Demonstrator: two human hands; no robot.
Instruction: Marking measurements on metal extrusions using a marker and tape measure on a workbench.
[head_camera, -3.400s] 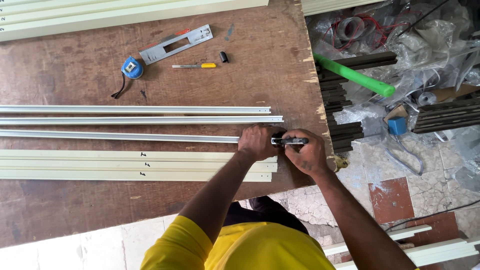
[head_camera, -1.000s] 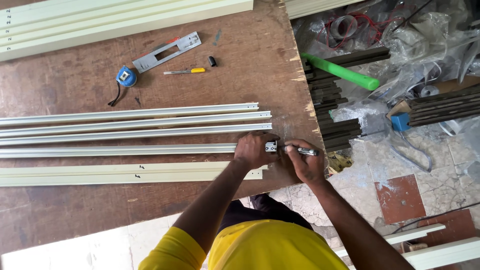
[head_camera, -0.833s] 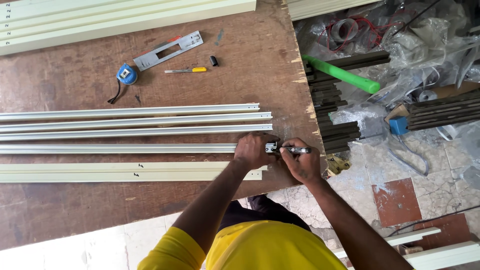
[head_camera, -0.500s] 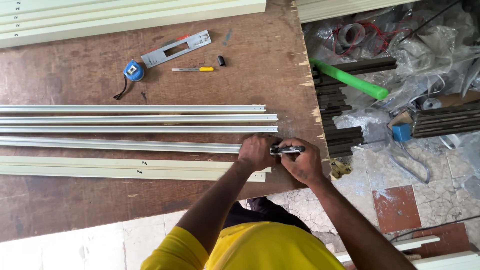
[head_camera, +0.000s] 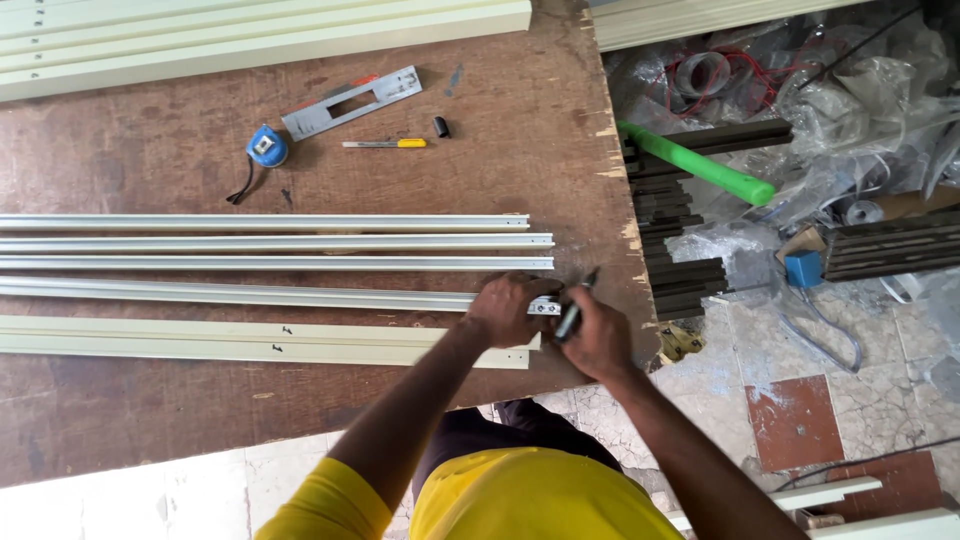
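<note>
My left hand (head_camera: 510, 308) fingers press flat on the aluminium rail (head_camera: 240, 292) end; right hand (head_camera: 598, 335) pinches a marker (head_camera: 574, 310). If the rail slips, I'd judge the mark strays.

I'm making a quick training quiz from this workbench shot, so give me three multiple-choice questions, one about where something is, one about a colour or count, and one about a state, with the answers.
1. Where does the tape measure lie?
A. On the table, above the metal rails
B. On the floor by the tiles
C. In the left hand

2. What colour is the thick pipe right of the table?
A. Red
B. Green
C. White

3. What is the right hand doing?
A. Resting flat and empty
B. Holding a dark pen in its grip
C. Lifting the tape measure

Answers:
1 A, the blue tape measure sits on the brown top beyond the metal rails.
2 B, the pipe is bright green.
3 B, the pen stands out from the closed fingers, its tip at the rail end where the left hand presses.
</note>
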